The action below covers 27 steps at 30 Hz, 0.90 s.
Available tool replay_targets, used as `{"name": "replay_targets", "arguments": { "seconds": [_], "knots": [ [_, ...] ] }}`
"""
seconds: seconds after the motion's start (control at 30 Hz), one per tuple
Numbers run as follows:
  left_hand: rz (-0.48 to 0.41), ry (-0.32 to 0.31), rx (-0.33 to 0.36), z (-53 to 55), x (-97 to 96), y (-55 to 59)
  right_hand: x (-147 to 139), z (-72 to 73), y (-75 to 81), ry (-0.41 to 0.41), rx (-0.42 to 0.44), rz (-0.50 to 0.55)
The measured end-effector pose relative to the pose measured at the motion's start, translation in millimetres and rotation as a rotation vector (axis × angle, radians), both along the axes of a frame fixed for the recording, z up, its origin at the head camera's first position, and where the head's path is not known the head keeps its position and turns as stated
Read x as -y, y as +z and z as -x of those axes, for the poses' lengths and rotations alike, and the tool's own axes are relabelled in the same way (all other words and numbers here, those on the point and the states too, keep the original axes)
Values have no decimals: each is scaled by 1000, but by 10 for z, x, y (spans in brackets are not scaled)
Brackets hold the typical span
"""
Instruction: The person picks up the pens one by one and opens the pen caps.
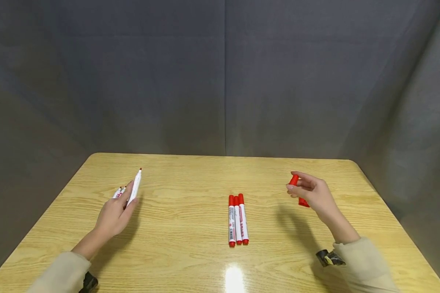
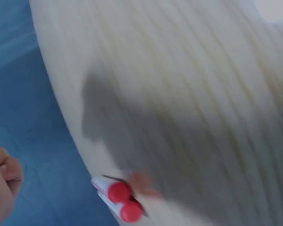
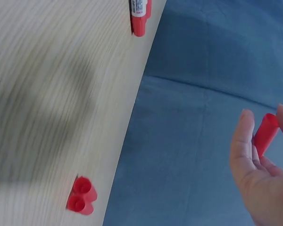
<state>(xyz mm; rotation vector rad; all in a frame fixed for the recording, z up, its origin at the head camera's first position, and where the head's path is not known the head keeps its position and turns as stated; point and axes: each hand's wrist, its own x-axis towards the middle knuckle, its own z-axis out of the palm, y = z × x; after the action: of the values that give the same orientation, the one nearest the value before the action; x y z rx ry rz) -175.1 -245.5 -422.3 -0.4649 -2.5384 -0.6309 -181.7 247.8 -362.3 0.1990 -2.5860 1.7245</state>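
Note:
My left hand (image 1: 113, 217) holds a white marker (image 1: 135, 184) above the table's left side, its bare red tip pointing up and away. Behind that hand, two more uncapped white markers (image 1: 116, 193) lie side by side; the left wrist view shows their red ends (image 2: 119, 192). On the right, my right hand (image 1: 320, 199) pinches a red marker cap (image 1: 294, 180) between thumb and fingers, raised over the table. The right wrist view shows the cap's (image 3: 266, 133) open end. Two red caps (image 3: 83, 189) rest together on the wood, partly hidden by this hand in the head view.
Three capped red markers (image 1: 238, 219) lie in a row at the middle of the wooden table (image 1: 190, 175), caps away from me. Dark grey cloth (image 1: 161, 81) hangs behind the table's far edge and along both sides.

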Motion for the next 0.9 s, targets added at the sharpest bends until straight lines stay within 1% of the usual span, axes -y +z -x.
{"name": "replay_targets", "arguments": {
  "seconds": [0.13,0.33,0.43,0.57,0.8,0.9],
  "knots": [
    [56,26,71,17,105,-31,-86,-18,1,-6,-10,5],
    [153,53,199,28,244,-59,-281,-44,-8,-32,-22,-89],
    [179,59,257,21,283,-62,-369,-54,-15,-33,-31,-139],
    [220,79,297,14,318,-76,-455,-48,-25,-30,-48,-175],
    [380,95,351,47,369,-121,-582,-39,-62,-21,-51,-237],
    [413,103,353,59,391,-153,-623,-30,-83,-9,-41,-247]
  ]
}}
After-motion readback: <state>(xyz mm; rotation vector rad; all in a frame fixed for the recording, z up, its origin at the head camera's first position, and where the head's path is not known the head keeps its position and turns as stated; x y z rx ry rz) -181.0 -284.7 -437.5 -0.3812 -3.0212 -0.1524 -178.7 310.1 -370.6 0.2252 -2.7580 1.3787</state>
